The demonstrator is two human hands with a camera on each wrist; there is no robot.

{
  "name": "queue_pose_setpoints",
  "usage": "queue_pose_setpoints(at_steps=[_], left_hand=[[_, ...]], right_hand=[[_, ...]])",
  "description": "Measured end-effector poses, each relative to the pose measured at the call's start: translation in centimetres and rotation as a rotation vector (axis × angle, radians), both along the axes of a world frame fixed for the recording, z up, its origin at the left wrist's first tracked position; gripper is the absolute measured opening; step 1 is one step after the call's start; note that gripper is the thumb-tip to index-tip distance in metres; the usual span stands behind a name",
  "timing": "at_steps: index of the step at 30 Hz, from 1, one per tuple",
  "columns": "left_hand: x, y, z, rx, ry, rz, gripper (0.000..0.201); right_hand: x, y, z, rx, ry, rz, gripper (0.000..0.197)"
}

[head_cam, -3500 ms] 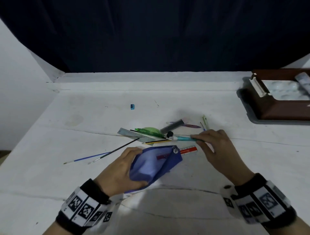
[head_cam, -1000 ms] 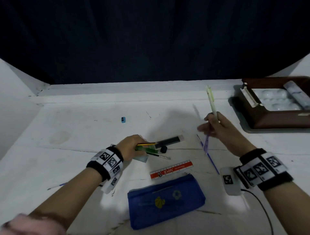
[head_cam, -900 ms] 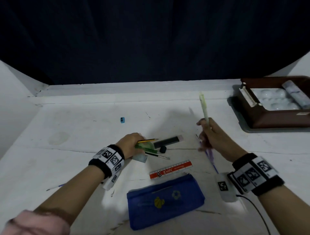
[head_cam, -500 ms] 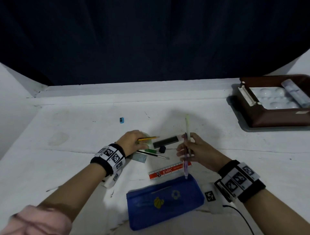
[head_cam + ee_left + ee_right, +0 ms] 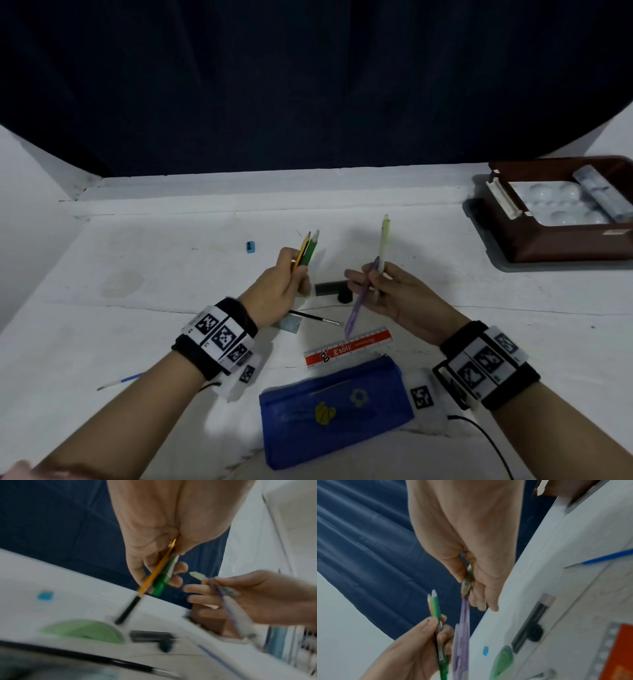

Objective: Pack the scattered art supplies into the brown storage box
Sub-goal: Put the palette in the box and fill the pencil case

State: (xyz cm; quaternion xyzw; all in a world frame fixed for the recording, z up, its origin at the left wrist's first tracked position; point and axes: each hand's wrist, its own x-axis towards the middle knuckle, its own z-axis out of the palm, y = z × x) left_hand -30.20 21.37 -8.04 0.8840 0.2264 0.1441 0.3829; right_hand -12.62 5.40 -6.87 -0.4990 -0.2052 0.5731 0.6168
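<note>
Left hand [image 5: 274, 291] lifted, gripping pencils [image 5: 306, 250]; right hand [image 5: 394, 294] holds pens [image 5: 382, 246]; protractor [image 5: 84, 631] wrist-view only.

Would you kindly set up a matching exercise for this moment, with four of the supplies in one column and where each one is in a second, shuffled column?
Things:
1. green pen
2. purple pen
3. red ruler
4. white paint palette

Places:
A. flat on the table beyond the blue pencil pouch
B. gripped in the left hand
C. inside the brown storage box
D. held in the right hand

Pairs: 1-B, 2-D, 3-A, 4-C
</note>
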Motion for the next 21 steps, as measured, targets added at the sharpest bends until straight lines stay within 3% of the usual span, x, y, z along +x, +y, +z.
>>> queue_pose_setpoints(at_steps=[4,9,12,16,18,21], left_hand=[[0.6,-3.2,1.9,-0.293,-0.077,0.042,0.016],[-0.5,-3.5,1.0,-0.234,0.005,-0.005,0.021],[-2.3,-2.9,0.5,-0.301,-0.076,0.115,0.015],[-3.9,-2.9,0.6,-0.172,-0.177,0.291,0.015],[-4.4,-3.2,1.1,-0.169,-0.213,0.304,0.03],[-4.9,-3.4,1.1,-0.088,-0.224,0.24,0.03]], right_hand=[[-2.1,1.7,1.4,0.071,-0.009,0.014,0.017],[-4.2,2.5,2.0,0.051,-0.174,0.073,0.031],[-4.1,1.8,1.7,-0.065,-0.286,0.091,0.03],[-4.5,0.6,1.4,-0.196,-0.535,0.278,0.027],[-4.9,0.5,1.5,-0.199,-0.673,0.332,0.03],[-5.1,0.7,1.8,-0.161,-0.902,0.405,0.033]])
